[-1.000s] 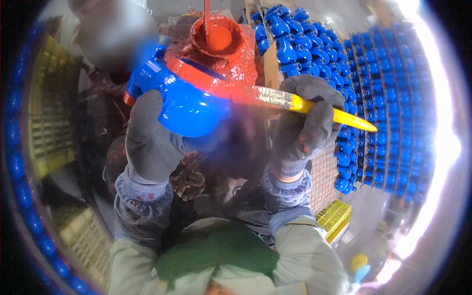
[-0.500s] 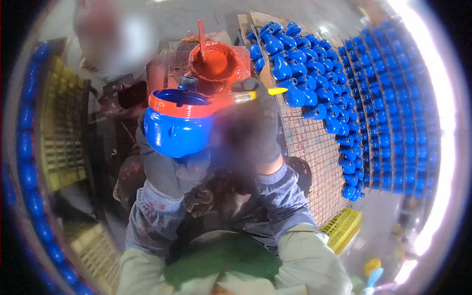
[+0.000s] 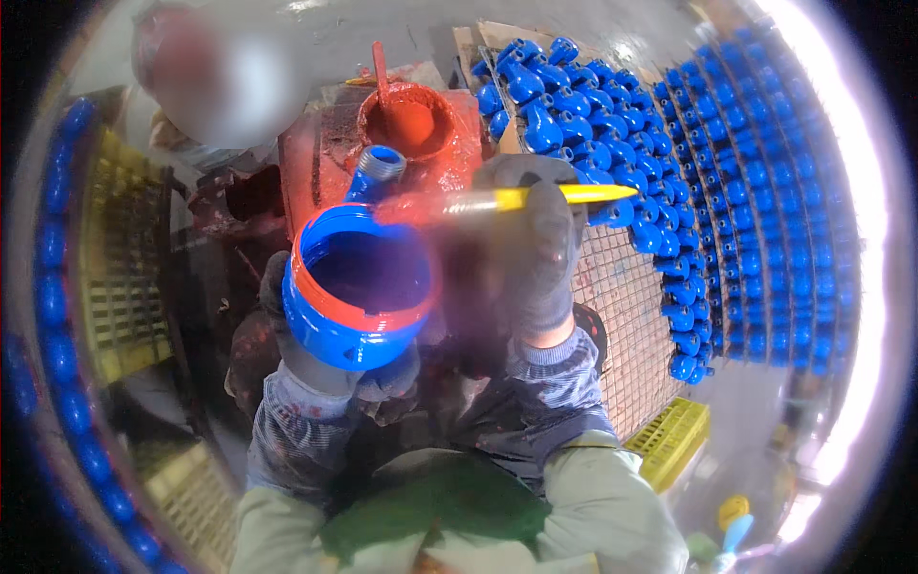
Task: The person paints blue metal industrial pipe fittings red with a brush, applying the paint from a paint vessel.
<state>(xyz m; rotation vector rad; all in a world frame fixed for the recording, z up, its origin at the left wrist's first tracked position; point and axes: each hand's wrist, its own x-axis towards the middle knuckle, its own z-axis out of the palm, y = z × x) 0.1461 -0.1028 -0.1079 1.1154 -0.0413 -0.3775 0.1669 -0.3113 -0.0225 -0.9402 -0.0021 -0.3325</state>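
My left hand point(image 3: 320, 368), in a dark grey glove, cups a blue water meter body point(image 3: 354, 352) from below and the left. The body is round and hollow, its opening tilted up towards me, with a threaded neck point(image 3: 381, 163) at its far side. Red paint covers much of its rim; the far part shows blue. In my gloved right hand point(image 3: 547, 253), a paintbrush point(image 3: 511, 199) with a yellow handle lies nearly level. Its red, blurred bristles are at the far right of the rim, close to the neck; whether they touch is hard to tell.
Beyond the body stands a red-coated paint bowl point(image 3: 448, 117) with a stick point(image 3: 379, 69) in it. At the right, many blue bodies point(image 3: 574, 129) lie on a wire mesh rack point(image 3: 622, 306). Yellow crates point(image 3: 674, 442) sit at lower right and left point(image 3: 124, 325).
The body has tipped, showing more of its opening, and sits a little lower. My right hand has risen slightly and shifted right; the bristles have gone from the rim's right side to near the neck.
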